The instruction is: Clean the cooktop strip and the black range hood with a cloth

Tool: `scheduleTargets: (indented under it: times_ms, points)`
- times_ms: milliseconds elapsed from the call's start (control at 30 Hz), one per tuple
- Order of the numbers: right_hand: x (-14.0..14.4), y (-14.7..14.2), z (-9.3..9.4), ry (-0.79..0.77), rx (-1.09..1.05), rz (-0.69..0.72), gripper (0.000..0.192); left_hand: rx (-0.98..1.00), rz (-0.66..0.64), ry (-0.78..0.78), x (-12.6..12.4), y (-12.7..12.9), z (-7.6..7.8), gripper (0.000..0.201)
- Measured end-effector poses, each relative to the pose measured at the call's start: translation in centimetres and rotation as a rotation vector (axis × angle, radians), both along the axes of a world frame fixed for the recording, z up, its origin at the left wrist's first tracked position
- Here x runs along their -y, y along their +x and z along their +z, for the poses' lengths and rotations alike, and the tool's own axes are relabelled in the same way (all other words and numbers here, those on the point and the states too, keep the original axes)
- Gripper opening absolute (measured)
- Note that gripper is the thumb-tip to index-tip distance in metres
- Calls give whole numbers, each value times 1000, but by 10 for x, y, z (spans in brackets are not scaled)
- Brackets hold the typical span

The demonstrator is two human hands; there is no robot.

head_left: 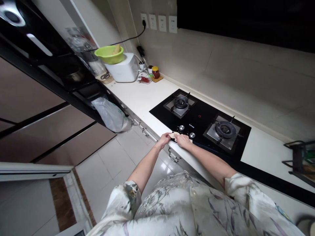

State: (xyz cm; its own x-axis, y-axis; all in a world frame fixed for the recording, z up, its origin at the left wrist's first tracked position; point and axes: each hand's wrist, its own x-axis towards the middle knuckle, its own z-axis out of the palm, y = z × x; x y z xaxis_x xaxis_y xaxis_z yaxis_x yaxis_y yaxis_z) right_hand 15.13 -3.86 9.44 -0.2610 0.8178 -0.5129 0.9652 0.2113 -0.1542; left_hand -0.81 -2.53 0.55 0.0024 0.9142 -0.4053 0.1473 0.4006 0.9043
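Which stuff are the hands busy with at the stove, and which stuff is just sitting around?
In use:
- left hand
- right hand
- pale cloth, held between both hands
- black gas hob, front edge by the knobs

Just sitting there:
- green bowl
- white appliance
- red-lidded jar
- plastic bag
- wire rack

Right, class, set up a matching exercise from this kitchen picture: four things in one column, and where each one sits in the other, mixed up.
Things:
1. cloth
2. green bowl
3. red-lidded jar
4. plastic bag

Places:
A. by the wall, beyond the white appliance
B. hanging off the counter front, above the floor
C. under both hands (left hand, right hand) at the front edge of the gas hob
D. on top of the white appliance

Pairs: 1-C, 2-D, 3-A, 4-B
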Motion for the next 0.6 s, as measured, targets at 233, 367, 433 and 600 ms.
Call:
scheduleTargets:
  times_ms: [233, 367, 433, 600]
  points:
    - [-17, 3, -2, -142, 46, 81, 68, 43, -13, 8, -3, 1, 2, 39]
    - [-24, 14, -2, -215, 53, 209, 89, 73, -7, 15, -5, 3, 1, 41]
    - [-27, 20, 0, -189, 46, 329, 95, 86, -3, 14, -6, 4, -1, 46]
    - [-34, 26, 6, -325, -59, 188, 76, 103, 1, 3, -8, 1, -4, 60]
